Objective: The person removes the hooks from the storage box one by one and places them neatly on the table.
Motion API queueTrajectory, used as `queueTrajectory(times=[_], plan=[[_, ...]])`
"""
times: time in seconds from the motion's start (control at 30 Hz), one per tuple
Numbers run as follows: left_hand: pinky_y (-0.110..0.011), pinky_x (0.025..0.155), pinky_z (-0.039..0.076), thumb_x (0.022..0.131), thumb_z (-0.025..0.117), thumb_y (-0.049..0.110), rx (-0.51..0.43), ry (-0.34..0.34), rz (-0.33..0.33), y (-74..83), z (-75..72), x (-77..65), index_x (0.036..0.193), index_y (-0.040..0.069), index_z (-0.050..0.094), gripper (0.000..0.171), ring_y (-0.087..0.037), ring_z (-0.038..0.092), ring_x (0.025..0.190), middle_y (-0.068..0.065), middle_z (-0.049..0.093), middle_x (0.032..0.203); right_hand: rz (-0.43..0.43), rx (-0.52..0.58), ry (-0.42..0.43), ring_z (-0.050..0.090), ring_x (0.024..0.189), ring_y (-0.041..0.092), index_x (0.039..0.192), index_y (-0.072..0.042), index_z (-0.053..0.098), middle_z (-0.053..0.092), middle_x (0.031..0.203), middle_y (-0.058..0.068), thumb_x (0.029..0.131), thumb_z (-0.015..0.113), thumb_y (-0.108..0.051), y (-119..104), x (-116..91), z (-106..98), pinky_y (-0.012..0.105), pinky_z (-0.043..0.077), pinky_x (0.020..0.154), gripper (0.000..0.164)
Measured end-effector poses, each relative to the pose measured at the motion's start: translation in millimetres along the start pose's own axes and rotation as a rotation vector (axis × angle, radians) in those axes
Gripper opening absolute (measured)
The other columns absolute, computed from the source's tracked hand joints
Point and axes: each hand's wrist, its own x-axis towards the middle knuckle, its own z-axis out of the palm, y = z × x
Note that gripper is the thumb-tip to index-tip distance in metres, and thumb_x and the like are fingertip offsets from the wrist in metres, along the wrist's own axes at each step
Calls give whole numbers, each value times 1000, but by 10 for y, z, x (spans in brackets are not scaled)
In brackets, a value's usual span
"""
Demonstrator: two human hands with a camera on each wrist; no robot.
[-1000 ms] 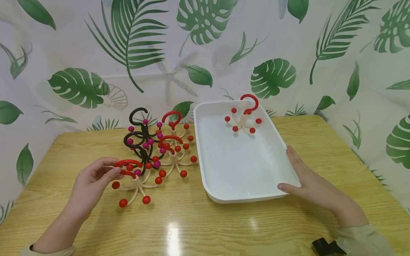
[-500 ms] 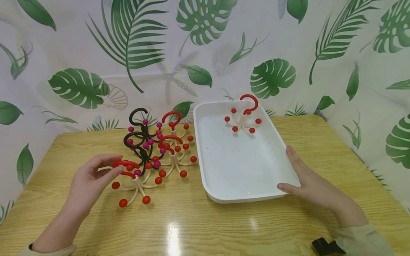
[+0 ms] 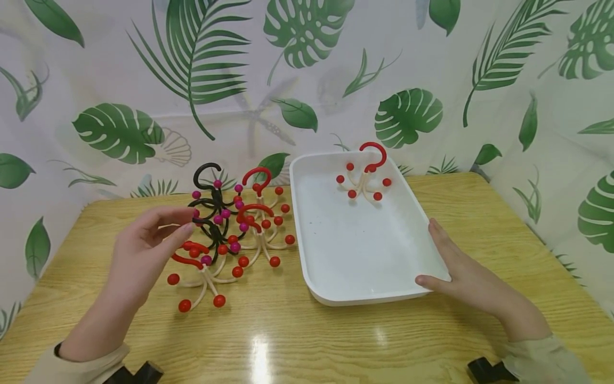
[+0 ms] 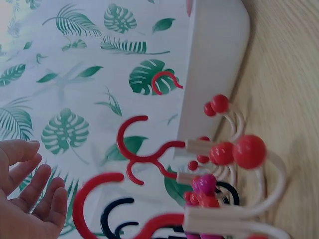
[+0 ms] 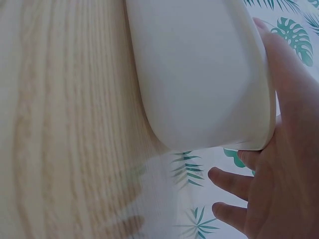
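Observation:
My left hand (image 3: 144, 250), thumb and fingers parted, hovers over the near left of a cluster of multi-armed hook hangers. A red hook with pale arms and red balls (image 3: 203, 266) stands just below it. Its fingertips overlap the curve of a black hook with pink balls (image 3: 217, 234) in the head view; in the left wrist view the hand (image 4: 30, 194) appears apart from the red hook (image 4: 99, 186). My right hand (image 3: 470, 274) rests at the white tray's (image 3: 331, 296) near right corner, thumb over the rim, some fingers slack outside the wall.
Inside the tray, at its far end, stands one red-hooked hanger (image 3: 364, 181). More hangers, red (image 3: 260, 232) and black (image 3: 216, 194), crowd together left of the tray. A leaf-printed cloth (image 3: 326, 106) hangs behind the wooden table (image 3: 278, 341).
My left hand has let go of the near red hook and moved up and slightly right, towards the black hooks. The right hand and tray look still.

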Motion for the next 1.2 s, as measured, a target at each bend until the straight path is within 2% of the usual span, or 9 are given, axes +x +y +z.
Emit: queueTrajectory(times=[0.17,0.3,0.53,0.73,0.83,1.0,1.2], plan=[[-17,83,49,93,63,11,-46,-32,50,152,155,74,115,-1,63,25,-14,58,101,-6,60,112,-4,1,2,3,143,38,151,-22,-16,-13,158,6,88,66,-44,-4,-8,1,66,19,105,105],[-19,83,49,93,63,9,-114,-83,80,254,300,132,113,-1,63,23,-17,59,100,-7,60,110,-8,3,1,2,143,38,151,-22,-16,-12,158,7,88,66,-43,-7,-12,0,66,18,105,105],[-25,84,50,90,66,5,-214,-157,119,406,615,245,112,1,64,23,-20,59,100,-6,61,108,-21,2,4,1,143,37,150,-21,-16,-14,158,4,89,66,-42,13,-14,0,64,17,106,104],[-35,86,51,89,67,4,-211,-236,220,488,934,307,111,3,64,23,-24,57,101,-7,60,108,-18,-1,5,2,143,37,150,-22,-16,-14,158,3,89,66,-43,19,-6,7,65,17,106,105],[-38,88,49,89,67,7,-199,-292,253,509,1107,304,112,4,64,23,-21,56,101,-5,60,108,-16,-3,6,2,143,37,150,-21,-16,-13,158,4,88,66,-43,20,-5,9,65,18,106,105],[-36,89,48,90,68,12,-191,-360,258,543,1387,304,112,6,65,23,-14,55,99,-1,61,107,-18,-3,6,1,143,37,150,-20,-16,-13,158,5,88,66,-43,18,-3,13,65,18,106,106],[-34,90,49,90,68,14,-227,-402,216,562,1662,370,112,7,64,24,-16,57,99,-3,63,108,-18,-11,11,3,143,38,151,-19,-15,-12,158,6,89,66,-43,10,0,6,64,18,106,105]])
